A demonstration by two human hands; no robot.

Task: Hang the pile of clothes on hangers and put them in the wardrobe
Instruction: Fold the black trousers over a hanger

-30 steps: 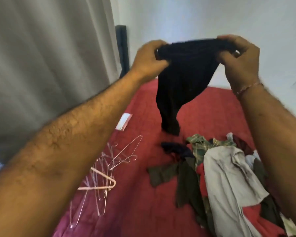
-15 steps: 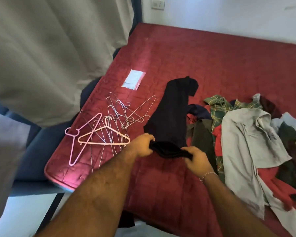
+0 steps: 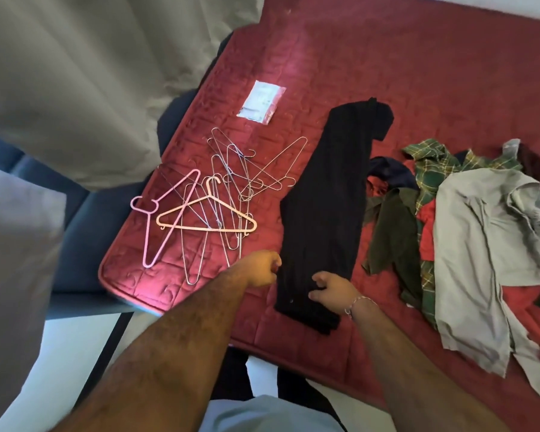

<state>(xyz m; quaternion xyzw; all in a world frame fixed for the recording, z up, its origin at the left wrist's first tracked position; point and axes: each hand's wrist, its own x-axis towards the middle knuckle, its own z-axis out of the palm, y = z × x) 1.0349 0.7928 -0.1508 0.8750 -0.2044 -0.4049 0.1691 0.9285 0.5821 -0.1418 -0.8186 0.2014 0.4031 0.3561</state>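
Observation:
A black garment lies stretched out lengthwise on the red mattress, its near end towards me. My right hand rests on that near end with the fingers loosely spread. At the garment's left edge sits my left hand, fingers curled; whether it pinches the cloth does not show. Left of the garment lies a heap of hangers: several thin wire ones, a peach plastic one and a pink one. The pile of clothes spreads out to the right, with a grey shirt on top and green plaid and red pieces beneath.
A small white packet lies on the mattress beyond the hangers. A pale curtain hangs at the left over a dark bed frame. The mattress's near edge runs just in front of my legs. No wardrobe is in view.
The black garment was held up in the air by both hands, then lowered; it now lies flat on the mattress. My right hand has let go and rests on it. My view has tilted down.

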